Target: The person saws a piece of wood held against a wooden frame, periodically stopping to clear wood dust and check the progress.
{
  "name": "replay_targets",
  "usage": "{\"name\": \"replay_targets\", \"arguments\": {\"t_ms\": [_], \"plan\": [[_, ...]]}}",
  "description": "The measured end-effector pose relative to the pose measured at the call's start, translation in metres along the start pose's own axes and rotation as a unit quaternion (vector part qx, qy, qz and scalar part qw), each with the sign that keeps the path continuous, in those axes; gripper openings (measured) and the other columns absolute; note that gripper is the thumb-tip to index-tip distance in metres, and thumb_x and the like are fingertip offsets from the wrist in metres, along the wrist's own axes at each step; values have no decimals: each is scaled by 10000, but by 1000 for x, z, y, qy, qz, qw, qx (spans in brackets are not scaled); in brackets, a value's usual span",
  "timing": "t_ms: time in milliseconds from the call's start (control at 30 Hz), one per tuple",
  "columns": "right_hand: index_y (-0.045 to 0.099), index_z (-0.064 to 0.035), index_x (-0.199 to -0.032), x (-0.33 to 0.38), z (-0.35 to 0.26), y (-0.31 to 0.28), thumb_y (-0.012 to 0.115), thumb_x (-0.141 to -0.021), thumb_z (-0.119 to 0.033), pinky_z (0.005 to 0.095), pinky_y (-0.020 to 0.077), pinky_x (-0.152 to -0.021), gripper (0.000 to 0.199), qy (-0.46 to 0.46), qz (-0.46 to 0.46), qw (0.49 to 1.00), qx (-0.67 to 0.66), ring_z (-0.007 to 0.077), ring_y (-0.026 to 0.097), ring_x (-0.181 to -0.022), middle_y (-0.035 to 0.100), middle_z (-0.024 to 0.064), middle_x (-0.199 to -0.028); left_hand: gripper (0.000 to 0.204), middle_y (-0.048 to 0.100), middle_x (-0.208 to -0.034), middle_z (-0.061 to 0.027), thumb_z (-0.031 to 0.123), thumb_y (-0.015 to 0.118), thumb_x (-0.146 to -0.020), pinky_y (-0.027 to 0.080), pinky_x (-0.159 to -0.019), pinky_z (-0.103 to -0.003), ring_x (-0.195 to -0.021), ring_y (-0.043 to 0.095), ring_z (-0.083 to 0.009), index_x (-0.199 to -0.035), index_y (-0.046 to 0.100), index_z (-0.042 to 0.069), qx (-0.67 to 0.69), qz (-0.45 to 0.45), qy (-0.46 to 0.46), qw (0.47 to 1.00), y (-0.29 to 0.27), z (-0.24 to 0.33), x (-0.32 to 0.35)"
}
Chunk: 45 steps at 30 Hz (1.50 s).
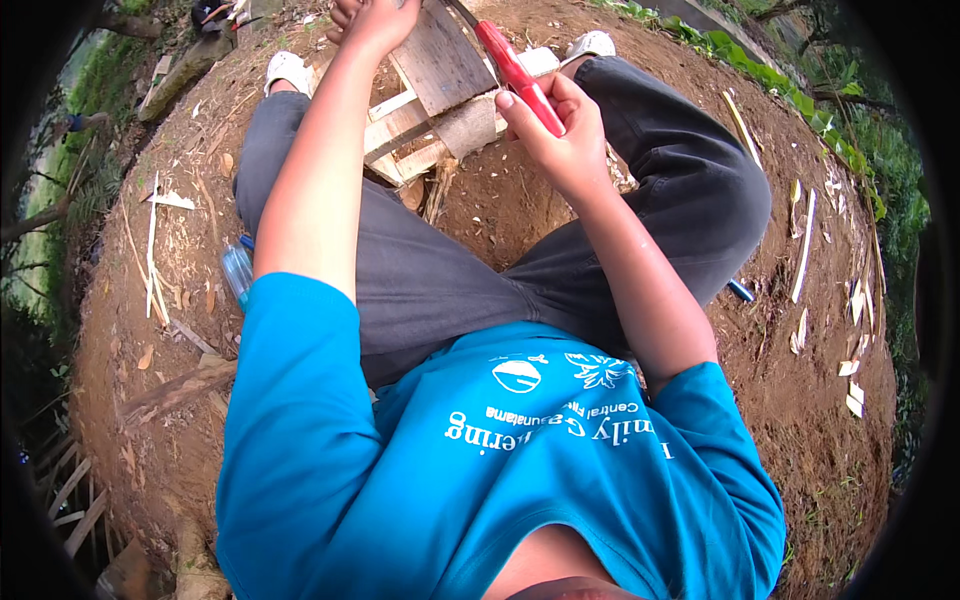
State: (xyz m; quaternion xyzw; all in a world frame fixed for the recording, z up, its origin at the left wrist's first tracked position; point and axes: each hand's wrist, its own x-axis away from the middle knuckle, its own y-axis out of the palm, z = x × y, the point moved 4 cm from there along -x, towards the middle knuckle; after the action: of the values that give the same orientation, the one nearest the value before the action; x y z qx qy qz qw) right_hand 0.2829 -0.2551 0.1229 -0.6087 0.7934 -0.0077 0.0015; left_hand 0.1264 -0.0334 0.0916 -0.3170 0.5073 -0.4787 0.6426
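Note:
My right hand (562,128) is closed round the red handle (518,78) of a tool. A narrow dark metal part leads from the handle out past the upper edge, so the tool's kind does not show. The handle slants over the right side of a weathered grey-brown board (445,62). That board rests, tilted, on a frame of pale wooden slats (400,130) between my lower legs. Just left of the board's far end is my left hand (375,22), its fingers curled. The upper edge cuts it off, and whatever it grips is hidden.
A brown cloth-like piece (466,127) hangs at the board's near end. A clear plastic bottle (236,270) lies by my left thigh, and a blue pen-like object (740,290) by my right. Wood strips (804,246) and shavings litter the soil. Another person (208,12) is far left.

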Motion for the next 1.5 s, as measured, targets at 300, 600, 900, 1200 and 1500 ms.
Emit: {"name": "replay_targets", "arguments": {"t_ms": [300, 600, 900, 1200, 1500], "plan": [[618, -65, -800, -33, -40, -11, 697, -971, -250, 231, 396, -512, 265, 37, -5, 991, -127, 43, 485, -537, 550, -40, -640, 1342, 708, -1129, -300, 808, 684, -778, 595, -851, -479, -998, 729, -436, -1585, 34, -45, 82, -306, 62, 947, -19, -14, 118], [636, -50, -914, -24, -108, -36, 684, -1001, -259, 240, 373, -530, 232, -120, 83, 985, -89, 79, 486, -562, 538, -21, -669, 1142, 656, -602, -121, 708, 750, -800, 539, -529, -409, -587, 707, -301, -1619, 278, 67, 69, -212, 227, 948, -26, -17, 110], [579, -72, -839, 56, -60, -59, 643, -1025, -252, 226, 371, -515, 267, 19, 98, 991, -86, 52, 437, -543, 483, -30, -640, 1069, 673, -618, -131, 783, 695, -797, 586, -580, -421, -629, 732, -304, -1600, 378, 153, 62, -159, 211, 963, -14, -45, 56], [639, -49, -854, 77, -37, -40, 705, -1001, -249, 213, 356, -523, 257, 21, 50, 997, -62, -6, 455, -592, 531, -78, -660, 1008, 748, -840, -215, 703, 742, -806, 587, -722, -477, -844, 760, -364, -1609, 350, 237, -14, -212, 190, 959, -14, -60, 23], [596, -42, -764, 79, -34, -17, 722, -974, -244, 264, 353, -526, 318, 28, 49, 998, 13, 25, 425, -603, 510, -57, -630, 1213, 684, -1198, -336, 776, 637, -852, 558, -923, -516, -1137, 673, -483, -1660, 21, 114, -3, -234, 193, 953, 12, -74, 37]]}}
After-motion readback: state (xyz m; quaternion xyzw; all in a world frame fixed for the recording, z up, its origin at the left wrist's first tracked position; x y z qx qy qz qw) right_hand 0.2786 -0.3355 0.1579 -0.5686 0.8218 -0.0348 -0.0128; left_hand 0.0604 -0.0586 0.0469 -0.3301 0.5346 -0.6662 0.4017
